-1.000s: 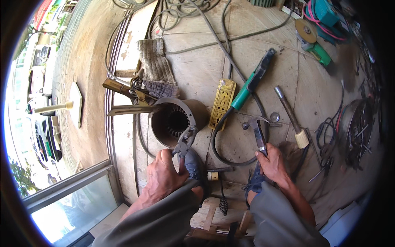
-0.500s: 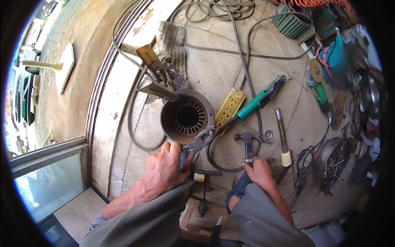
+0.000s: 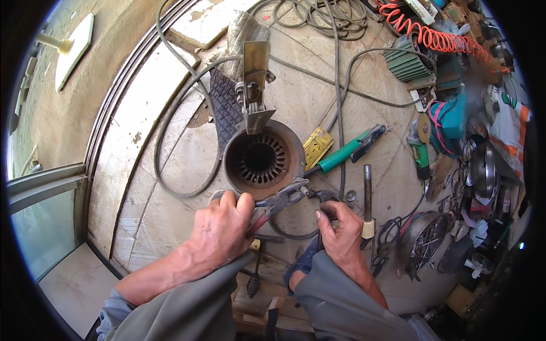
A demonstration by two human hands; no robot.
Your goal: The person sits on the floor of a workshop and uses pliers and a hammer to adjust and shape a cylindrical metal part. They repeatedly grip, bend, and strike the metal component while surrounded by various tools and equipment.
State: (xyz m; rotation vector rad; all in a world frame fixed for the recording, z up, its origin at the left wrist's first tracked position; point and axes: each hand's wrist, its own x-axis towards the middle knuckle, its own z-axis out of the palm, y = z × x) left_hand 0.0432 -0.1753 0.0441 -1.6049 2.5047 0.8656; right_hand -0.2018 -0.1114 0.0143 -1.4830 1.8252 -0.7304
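My left hand (image 3: 219, 233) is wrapped round the handles of locking pliers (image 3: 280, 200), whose jaws hold a small metal piece (image 3: 305, 190) beside the cylinder's rim. Closed at the pliers' right, my right hand (image 3: 346, 234) grips a hammer; its dark head (image 3: 325, 195) shows just above my fingers, and the handle is mostly hidden. Beyond the pliers stands a rusty metal cylinder (image 3: 293, 142) with a slotted ring inside. At its far rim rises a hinged metal bracket (image 3: 255, 74).
Behind the pliers lie a yellow power strip (image 3: 317, 149) and a green-handled welding clamp (image 3: 344, 152). Further right are a rod with a pale end (image 3: 368, 196), an angle grinder (image 3: 420, 150) and a round tray of metal parts (image 3: 424, 238). Cables (image 3: 341, 85) cross the floor.
The pliers have moved slightly right, toward the hammer head. My right hand and the hammer have shifted left and up, bringing the head near the pliers' jaws. My view has turned somewhat.
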